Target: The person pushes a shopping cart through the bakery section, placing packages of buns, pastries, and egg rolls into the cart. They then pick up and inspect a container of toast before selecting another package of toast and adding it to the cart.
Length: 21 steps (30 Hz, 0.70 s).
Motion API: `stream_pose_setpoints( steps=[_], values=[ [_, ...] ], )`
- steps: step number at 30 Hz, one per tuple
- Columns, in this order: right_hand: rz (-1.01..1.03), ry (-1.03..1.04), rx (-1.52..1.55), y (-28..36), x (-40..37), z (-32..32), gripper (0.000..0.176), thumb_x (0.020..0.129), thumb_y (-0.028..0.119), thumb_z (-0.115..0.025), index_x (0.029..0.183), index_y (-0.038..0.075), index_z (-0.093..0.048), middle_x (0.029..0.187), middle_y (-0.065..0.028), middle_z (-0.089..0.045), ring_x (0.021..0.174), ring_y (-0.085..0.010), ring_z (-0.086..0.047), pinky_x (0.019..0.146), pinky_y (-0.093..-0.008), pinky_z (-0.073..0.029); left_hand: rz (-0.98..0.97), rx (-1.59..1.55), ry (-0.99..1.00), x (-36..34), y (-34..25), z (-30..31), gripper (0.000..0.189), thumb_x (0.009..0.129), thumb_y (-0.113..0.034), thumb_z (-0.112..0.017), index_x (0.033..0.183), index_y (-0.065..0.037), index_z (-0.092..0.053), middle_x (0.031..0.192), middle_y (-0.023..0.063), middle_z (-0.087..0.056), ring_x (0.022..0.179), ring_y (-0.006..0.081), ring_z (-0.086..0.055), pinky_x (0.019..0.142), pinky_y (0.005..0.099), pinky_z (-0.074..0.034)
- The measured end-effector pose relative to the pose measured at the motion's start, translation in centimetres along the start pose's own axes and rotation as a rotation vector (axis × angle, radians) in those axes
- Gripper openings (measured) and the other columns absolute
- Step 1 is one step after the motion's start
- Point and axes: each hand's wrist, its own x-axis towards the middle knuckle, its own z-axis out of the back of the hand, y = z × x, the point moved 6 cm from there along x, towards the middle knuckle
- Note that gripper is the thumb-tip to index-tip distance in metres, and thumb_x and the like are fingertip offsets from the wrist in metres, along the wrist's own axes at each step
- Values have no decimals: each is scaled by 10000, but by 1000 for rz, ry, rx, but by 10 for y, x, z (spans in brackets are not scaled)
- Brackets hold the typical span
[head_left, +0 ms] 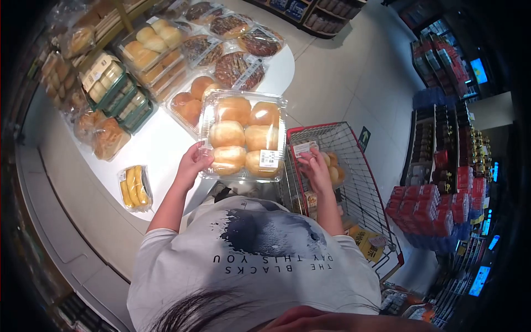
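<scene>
A clear plastic box of bread rolls (228, 134) is tilted up in front of me, with a white price label on its lower right roll. My left hand (196, 159) grips the box by its lower left edge. To the right of the box, my right hand (314, 165) hangs over the near end of a shopping cart (362, 182), its fingers loosely bent and apart. Behind that hand is a packaged bread item (334, 169) inside the cart. Whether the fingertips touch the cart or its contents cannot be told.
A white display table (157, 146) carries bagged loaves, green-tray packs (115, 93), boxed rolls (152, 41) and chocolate-topped breads (239, 70). A small pack of yellow bread (134, 188) lies near its edge. Red drink packs (417, 207) and shelves stand to the right across the aisle floor (332, 83).
</scene>
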Motion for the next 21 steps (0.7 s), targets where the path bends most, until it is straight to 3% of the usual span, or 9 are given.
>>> stream_pose_setpoints(
  steps=[4, 8, 9, 11, 13, 15, 16, 18, 21],
  values=[
    [-52, 173, 285, 8, -24, -54, 441, 804, 133, -530, 1193, -17, -387, 1113, -113, -519, 1026, -207, -510, 876, -317, -413, -59, 195, 260, -3, -24, -54, 654, 736, -163, -672, 1272, 17, -343, 1085, 108, -534, 990, 146, -509, 860, 282, -399],
    [-100, -44, 502, -12, -35, 0, 418, 778, 142, -540, 1153, -13, -441, 1101, -131, -533, 1020, -230, -520, 891, -371, -412, 34, 190, 343, 8, -12, -81, 630, 780, -169, -635, 1293, 2, -310, 1183, 135, -463, 1052, 189, -485, 861, 294, -410],
    [-170, -162, 500, -4, -49, 9, 411, 774, 209, -543, 1129, 13, -477, 1074, -126, -552, 991, -252, -537, 884, -375, -417, -24, 181, 309, 18, -8, -79, 655, 789, -191, -630, 1308, -5, -277, 1251, 174, -403, 1122, 231, -439, 874, 314, -407],
    [-144, -212, 641, -16, -56, 59, 423, 777, 252, -535, 1134, 32, -479, 1073, -120, -556, 982, -263, -542, 882, -384, -418, -158, 329, -44, 50, 0, -43, 686, 797, -258, -621, 1293, 51, -262, 1249, 211, -402, 1161, 276, -402, 926, 344, -363],
    [-88, -280, 733, 2, -79, 81, 432, 781, 306, -518, 1138, 66, -488, 1089, -113, -555, 975, -275, -546, 873, -404, -423, -214, 340, -432, 64, -3, -1, 713, 787, -289, -632, 1222, 150, -277, 1179, 264, -430, 1084, 283, -451, 907, 341, -366],
    [-55, -446, 833, 10, -102, 112, 421, 788, 309, -508, 1136, 71, -491, 1104, -117, -549, 966, -275, -552, 855, -416, -434, -59, 435, -677, 90, 30, 55, 794, 727, -381, -676, 1165, 172, -312, 1108, 260, -455, 990, 274, -490, 876, 346, -387],
    [-41, -525, 882, 12, -111, 129, 416, 792, 310, -503, 1134, 73, -493, 1112, -119, -546, 962, -275, -554, 846, -422, -439, 158, 270, -595, 99, 49, 69, 836, 716, -445, -664, 1175, 160, -315, 1105, 240, -460, 990, 293, -483, 879, 385, -384],
    [48, -647, 801, 8, -122, 169, 400, 785, 277, -527, 1118, 56, -496, 1095, -118, -547, 939, -269, -561, 817, -418, -456, 327, 90, -510, 102, 63, 70, 822, 727, -483, -637, 1185, 127, -335, 1098, 216, -466, 988, 316, -477, 855, 434, -405],
    [114, -815, 673, -21, -125, 233, 383, 764, 205, -577, 1089, 18, -496, 1057, -116, -550, 910, -255, -565, 781, -399, -476, 347, -40, -433, 111, 73, 57, 778, 737, -511, -611, 1183, 82, -377, 1104, 201, -460, 986, 312, -465, 812, 453, -441]
  ],
)
